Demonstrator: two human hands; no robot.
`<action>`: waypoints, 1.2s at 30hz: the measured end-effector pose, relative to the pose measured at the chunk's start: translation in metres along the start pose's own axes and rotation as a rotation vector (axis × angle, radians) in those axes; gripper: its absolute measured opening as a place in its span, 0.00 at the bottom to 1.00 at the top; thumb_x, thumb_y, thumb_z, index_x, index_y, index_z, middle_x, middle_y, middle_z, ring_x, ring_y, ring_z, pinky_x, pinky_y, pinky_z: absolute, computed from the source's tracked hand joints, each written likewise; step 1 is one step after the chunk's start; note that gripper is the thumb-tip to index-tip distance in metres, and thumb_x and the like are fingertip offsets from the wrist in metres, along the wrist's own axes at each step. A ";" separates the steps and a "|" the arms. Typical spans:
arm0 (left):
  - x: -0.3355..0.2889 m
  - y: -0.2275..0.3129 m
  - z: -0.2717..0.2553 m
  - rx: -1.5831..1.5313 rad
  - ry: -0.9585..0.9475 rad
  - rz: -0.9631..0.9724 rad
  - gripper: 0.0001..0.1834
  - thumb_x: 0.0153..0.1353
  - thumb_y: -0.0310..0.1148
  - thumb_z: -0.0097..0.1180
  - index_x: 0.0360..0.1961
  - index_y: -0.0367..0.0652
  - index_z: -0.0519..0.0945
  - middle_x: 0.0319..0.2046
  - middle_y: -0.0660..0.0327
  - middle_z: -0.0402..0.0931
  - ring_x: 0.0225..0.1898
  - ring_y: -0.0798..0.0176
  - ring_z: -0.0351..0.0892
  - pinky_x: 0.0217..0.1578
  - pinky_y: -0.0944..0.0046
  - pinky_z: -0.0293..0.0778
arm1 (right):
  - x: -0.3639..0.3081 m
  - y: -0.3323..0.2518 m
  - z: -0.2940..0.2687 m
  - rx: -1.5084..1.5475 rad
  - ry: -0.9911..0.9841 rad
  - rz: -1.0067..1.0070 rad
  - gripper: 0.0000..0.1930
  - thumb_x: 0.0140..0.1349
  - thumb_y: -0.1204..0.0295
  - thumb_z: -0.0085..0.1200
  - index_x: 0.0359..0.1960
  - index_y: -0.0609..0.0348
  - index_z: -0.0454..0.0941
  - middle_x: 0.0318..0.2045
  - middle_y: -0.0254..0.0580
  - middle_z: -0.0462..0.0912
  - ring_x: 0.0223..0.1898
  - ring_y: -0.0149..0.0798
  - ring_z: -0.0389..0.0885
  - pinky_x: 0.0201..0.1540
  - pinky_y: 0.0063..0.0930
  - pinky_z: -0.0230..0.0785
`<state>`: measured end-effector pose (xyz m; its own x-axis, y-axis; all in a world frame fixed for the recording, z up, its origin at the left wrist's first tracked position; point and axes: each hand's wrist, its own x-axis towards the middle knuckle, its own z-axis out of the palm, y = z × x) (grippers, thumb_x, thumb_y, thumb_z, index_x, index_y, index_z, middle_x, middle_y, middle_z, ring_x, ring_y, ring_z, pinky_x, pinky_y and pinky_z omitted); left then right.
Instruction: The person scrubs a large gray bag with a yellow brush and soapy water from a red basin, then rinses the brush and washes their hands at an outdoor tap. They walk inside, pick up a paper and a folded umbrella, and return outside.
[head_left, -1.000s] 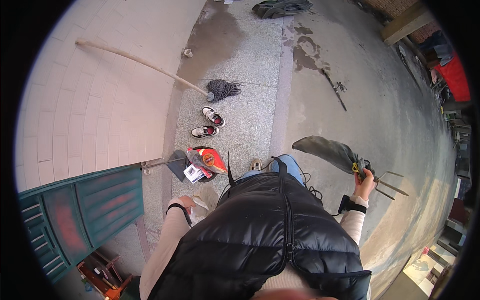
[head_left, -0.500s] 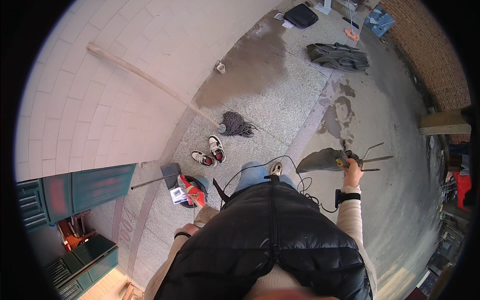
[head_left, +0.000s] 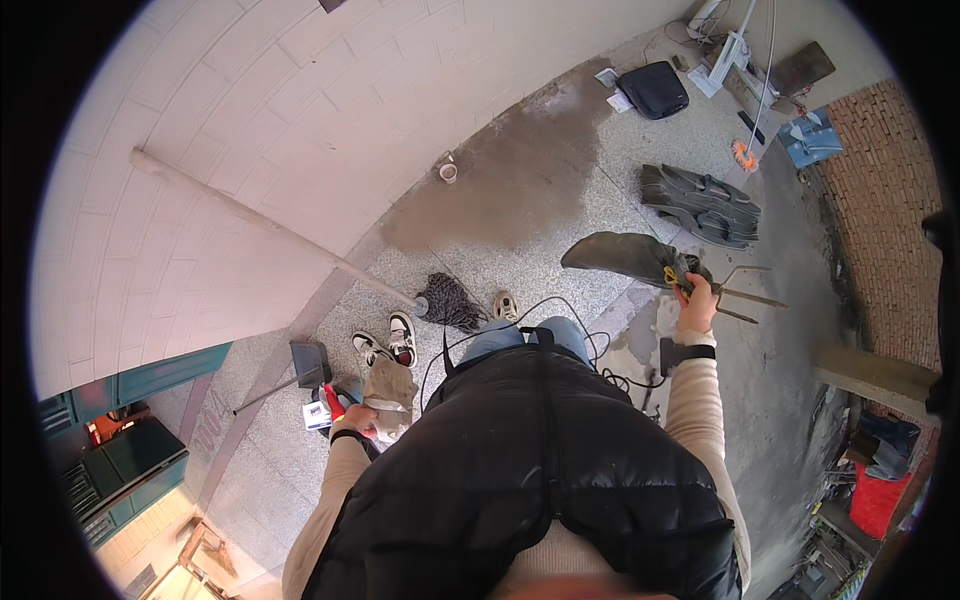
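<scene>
My right hand (head_left: 698, 303) is closed around a bunched end of a long, dark olive, bag-like thing (head_left: 618, 257) with a yellow tie. Metal prongs (head_left: 745, 295) stick out to the right of that hand; whether they belong to the same thing, I cannot tell. My left hand (head_left: 358, 420) is closed on a brown, paper-like bag (head_left: 388, 388) with a pale edge, low on my left. Beside it are a red thing (head_left: 333, 402) and a white printed sheet (head_left: 317, 416), both partly hidden. A black cable (head_left: 545, 303) loops in front of my waist.
A long-handled mop (head_left: 450, 303) leans on the wall, with black-and-white shoes (head_left: 401, 338) and a dustpan (head_left: 310, 363) nearby. Ahead lie a dark folded bundle (head_left: 702, 205), a black case (head_left: 653, 90) and a small white cup (head_left: 448, 172). Wet patches mark the floor.
I have moved forward, and the mop and shoes now lie closer to me. My right hand has swung the olive thing forward. The brown bag has come up and forward in my left hand.
</scene>
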<state>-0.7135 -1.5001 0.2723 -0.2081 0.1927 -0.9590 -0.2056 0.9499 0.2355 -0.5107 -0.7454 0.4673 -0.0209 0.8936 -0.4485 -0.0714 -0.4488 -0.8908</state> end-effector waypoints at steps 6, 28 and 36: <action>-0.037 0.068 -0.004 -0.537 0.300 0.076 0.19 0.53 0.30 0.51 0.48 0.41 0.73 0.38 0.55 0.75 0.36 0.51 0.80 0.32 0.51 0.82 | 0.102 -0.038 0.141 -0.055 -0.143 -0.065 0.06 0.52 0.76 0.57 0.31 0.64 0.76 0.36 0.45 0.78 0.40 0.41 0.79 0.37 0.33 0.80; 0.013 0.383 -0.025 -0.541 0.799 -0.330 0.16 0.55 0.32 0.48 0.45 0.41 0.78 0.37 0.44 0.80 0.42 0.41 0.79 0.42 0.48 0.73 | 0.273 -0.128 0.411 -0.254 -0.646 0.206 0.06 0.55 0.78 0.53 0.34 0.65 0.78 0.39 0.43 0.78 0.42 0.40 0.78 0.45 0.35 0.76; 0.078 0.753 -0.167 -0.237 0.967 0.850 0.36 0.52 0.19 0.47 0.64 0.53 0.64 0.41 0.46 0.68 0.37 0.41 0.72 0.40 0.51 0.71 | 0.170 -0.226 0.413 -0.219 -0.688 0.211 0.15 0.56 0.79 0.49 0.47 0.65 0.75 0.44 0.44 0.80 0.45 0.42 0.79 0.47 0.36 0.74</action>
<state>-1.0441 -0.8112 0.4014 -0.9331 0.3590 -0.0209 0.1872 0.5344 0.8242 -0.9099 -0.4872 0.6224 -0.6354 0.5627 -0.5287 0.2021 -0.5396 -0.8173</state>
